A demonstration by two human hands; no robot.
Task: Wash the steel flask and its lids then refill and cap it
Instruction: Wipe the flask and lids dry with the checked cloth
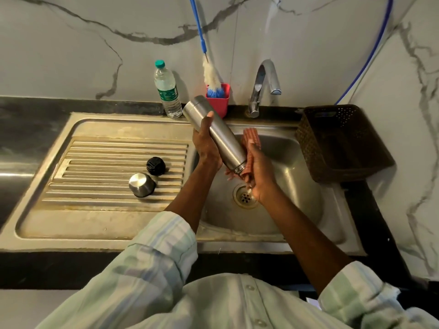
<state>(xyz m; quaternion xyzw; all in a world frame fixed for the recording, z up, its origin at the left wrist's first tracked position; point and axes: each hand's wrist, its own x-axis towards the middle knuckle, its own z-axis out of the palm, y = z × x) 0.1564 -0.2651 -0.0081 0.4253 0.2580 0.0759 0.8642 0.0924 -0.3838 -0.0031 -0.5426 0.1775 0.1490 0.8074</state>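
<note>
The steel flask (215,131) is held slanted over the sink bowl (292,176), its base up near the red cup (219,99) and its open neck pointing down toward the drain (245,197). The left hand (206,144) grips the upper body, thumb across the front and fingers wrapped behind; the right hand (259,175) has its fingers closed around a reddish scrub cloth (250,142) pressed against the flask's lower end. The main risk looks like a slip: the steel is smooth and likely wet, only one hand truly carries it, and a hard stroke from the cloth could push it out of the left hand's hold and into the bowl, denting it. A hurried wipe could also miss the neck threads, which the cloth partly hides here. The black inner lid (155,165) and the steel cap (141,184) sit close together on the ribbed draining board (99,162), apart from the hands; a sweeping left forearm could knock either one along the grooves. The tap (262,87) shows no running water, so soap could stay on if rinsing is skipped before refilling, perhaps from the plastic water bottle (167,91) behind.
</note>
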